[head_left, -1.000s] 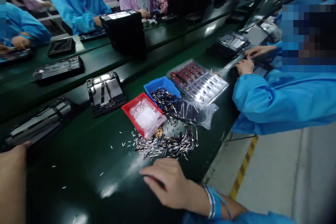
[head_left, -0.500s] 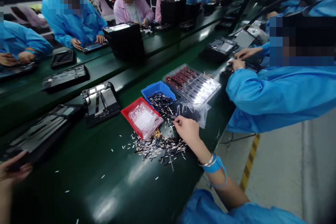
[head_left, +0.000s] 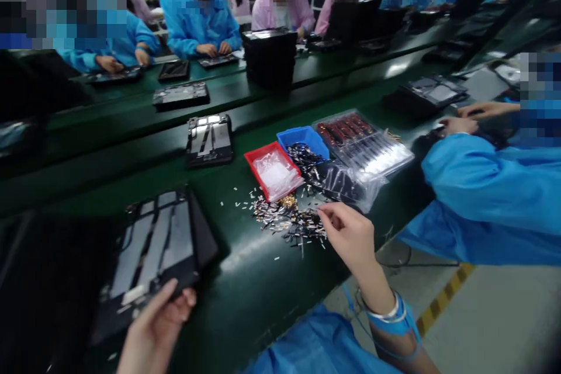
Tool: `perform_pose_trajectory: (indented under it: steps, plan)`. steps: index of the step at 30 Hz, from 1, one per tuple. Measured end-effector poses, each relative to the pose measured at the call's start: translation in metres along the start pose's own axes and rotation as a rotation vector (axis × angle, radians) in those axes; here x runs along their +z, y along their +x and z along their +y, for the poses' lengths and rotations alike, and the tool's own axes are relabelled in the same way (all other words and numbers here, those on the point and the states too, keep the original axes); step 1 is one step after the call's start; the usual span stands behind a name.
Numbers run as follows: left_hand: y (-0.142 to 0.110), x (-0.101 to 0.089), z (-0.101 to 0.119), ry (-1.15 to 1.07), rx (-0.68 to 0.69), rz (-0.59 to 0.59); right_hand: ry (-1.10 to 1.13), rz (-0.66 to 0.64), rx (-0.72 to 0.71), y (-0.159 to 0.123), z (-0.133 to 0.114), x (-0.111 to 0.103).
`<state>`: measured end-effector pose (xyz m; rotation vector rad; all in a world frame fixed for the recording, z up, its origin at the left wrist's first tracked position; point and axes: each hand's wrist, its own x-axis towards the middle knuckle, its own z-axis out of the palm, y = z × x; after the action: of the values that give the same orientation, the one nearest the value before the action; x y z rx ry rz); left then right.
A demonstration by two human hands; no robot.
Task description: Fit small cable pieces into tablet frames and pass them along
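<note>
My left hand (head_left: 160,318) grips the near right corner of an opened tablet (head_left: 160,239), thumb on top and fingers at its edge. The tablet lies tilted, its silver battery panels and dark ribbon strips facing up, with another dark flat slab (head_left: 205,234) partly under it. My right hand (head_left: 350,236) is closed in a pinch at the right side of a heap of small black, white and gold parts (head_left: 280,216); anything between the fingertips is too small to make out. A blue wrist strap (head_left: 394,321) circles my right wrist.
Beyond the heap stand a red bin (head_left: 258,166) with a bag of white pieces, a blue bin (head_left: 324,143) of black parts, a clear bag (head_left: 372,190) and a clear tray (head_left: 394,158). Another opened tablet (head_left: 210,140) lies further back. A co-worker's blue sleeve (head_left: 495,178) is at right.
The view has swung left. My left hand and its tablet have come further into view. My right hand has drawn back from beside the clear bag to the heap's right edge, still pinched.
</note>
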<state>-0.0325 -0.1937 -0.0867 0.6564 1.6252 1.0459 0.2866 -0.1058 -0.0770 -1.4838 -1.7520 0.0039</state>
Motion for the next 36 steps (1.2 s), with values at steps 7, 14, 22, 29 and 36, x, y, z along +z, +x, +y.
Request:
perform_pose_trajectory:
  steps: [7, 14, 22, 29, 36]
  plan:
    - [-0.083, 0.035, -0.087, -0.488, -0.370, -0.300, 0.317, -0.068, -0.297, 0.004, -0.065, 0.037]
    - [-0.084, 0.036, -0.100, -0.436, -0.179, -0.989, 0.455, -0.157, -0.564, -0.014, -0.093, 0.053]
    - [-0.029, 0.020, 0.013, -0.212, 0.018, -0.544, 0.375, -0.143, -0.734, -0.016, -0.101, 0.054]
    - [0.002, 0.038, 0.020, -0.143, 0.009, -0.539, 0.320, -0.135, -0.702, -0.014, -0.110, 0.054]
    - [0.006, 0.031, 0.017, -0.004, 0.329, -0.407, 0.328, -0.268, -0.634, -0.018, -0.123, 0.060]
